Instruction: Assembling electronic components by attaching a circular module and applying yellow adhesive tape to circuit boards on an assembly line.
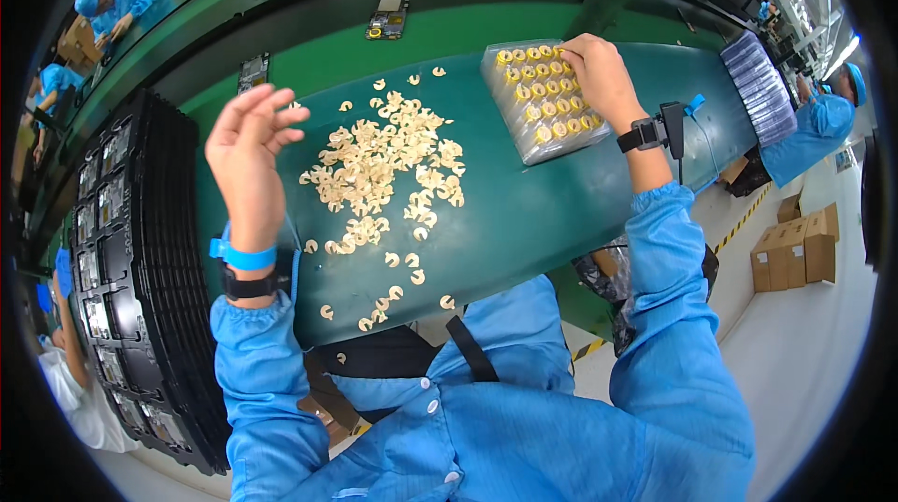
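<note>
My left hand point(249, 160) is raised at the left end of the green mat point(505, 245), its fingers loosely curled and apart with nothing visible in them. To its right lies a loose heap of small cream C-shaped pieces point(369, 165), with several scattered toward the near edge. At the far right corner of a clear plastic tray point(541, 148), my right hand point(603, 81) has its thumb and forefinger together over the last cell. Rows of round yellow parts point(547, 90) fill the tray's cells. Whatever is between those fingertips is hidden.
A tall stack of black trays point(154, 277) stands at the left. Two circuit-board assemblies point(387, 18) lie on the bench beyond the mat. Stacked clear trays point(760, 88) sit at the right end. A cable point(711, 142) runs near my right wrist. Co-workers in blue are farther off.
</note>
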Tool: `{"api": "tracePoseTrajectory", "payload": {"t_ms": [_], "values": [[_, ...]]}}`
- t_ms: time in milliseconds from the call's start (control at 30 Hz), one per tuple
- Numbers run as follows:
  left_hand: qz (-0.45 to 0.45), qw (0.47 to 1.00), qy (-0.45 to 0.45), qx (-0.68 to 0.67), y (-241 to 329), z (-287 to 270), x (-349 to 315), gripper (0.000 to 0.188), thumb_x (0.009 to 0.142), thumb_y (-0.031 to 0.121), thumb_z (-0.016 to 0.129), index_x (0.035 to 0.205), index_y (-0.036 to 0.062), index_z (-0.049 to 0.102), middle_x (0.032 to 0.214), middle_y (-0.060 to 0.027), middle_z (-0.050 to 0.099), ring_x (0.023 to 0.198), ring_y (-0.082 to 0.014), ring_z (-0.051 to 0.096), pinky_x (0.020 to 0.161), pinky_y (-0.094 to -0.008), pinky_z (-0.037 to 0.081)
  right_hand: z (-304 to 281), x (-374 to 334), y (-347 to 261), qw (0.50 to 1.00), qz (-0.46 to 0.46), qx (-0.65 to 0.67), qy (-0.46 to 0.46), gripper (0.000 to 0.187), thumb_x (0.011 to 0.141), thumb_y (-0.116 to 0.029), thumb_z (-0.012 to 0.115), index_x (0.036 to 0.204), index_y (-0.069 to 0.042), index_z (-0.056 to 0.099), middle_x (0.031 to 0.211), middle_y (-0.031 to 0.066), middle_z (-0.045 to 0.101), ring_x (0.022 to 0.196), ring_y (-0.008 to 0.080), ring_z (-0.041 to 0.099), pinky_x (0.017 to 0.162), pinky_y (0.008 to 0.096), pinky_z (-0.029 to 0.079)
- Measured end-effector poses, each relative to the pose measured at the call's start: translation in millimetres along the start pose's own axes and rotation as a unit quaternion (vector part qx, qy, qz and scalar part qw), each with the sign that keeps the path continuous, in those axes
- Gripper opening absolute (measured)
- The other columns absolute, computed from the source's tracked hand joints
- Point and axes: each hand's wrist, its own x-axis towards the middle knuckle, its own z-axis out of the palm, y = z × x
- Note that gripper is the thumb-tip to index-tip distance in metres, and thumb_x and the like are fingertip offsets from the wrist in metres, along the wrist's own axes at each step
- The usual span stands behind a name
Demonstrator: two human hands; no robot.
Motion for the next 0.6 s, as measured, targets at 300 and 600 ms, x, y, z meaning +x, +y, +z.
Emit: {"api": "tracePoseTrajectory", "payload": {"t_ms": [300, 600], "values": [[0.071, 0.964, -0.187, 0.175, 13.4, 30.9, 24.4, 0.026, 0.105, 0.015, 0.060, 0.119, -0.0052, 0.068, 0.107, -0.0150, 0.075, 0.093, -0.0224, 0.075, 0.077, -0.0308, 0.058, -0.9, 17.2, -144.8, 0.922, -0.130, 0.364, 0.005, 0.025, 0.095, -0.018, 0.068, 0.110, 0.002, 0.073, 0.094, 0.0195, 0.075, 0.087, 0.0340, 0.074, 0.079, 0.0388, 0.057], [0.004, 0.988, -0.130, 0.084, -31.8, 30.7, 4.8, 0.017, 0.102, 0.007, 0.065, 0.110, -0.0056, 0.071, 0.094, -0.0124, 0.075, 0.081, -0.0172, 0.074, 0.071, -0.0278, 0.059, 70.8, 19.2, -215.5, 0.839, -0.089, 0.535, -0.049, 0.019, 0.093, -0.010, 0.069, 0.105, 0.005, 0.069, 0.083, 0.0203, 0.073, 0.072, 0.0300, 0.074, 0.065, 0.0361, 0.056]]}}
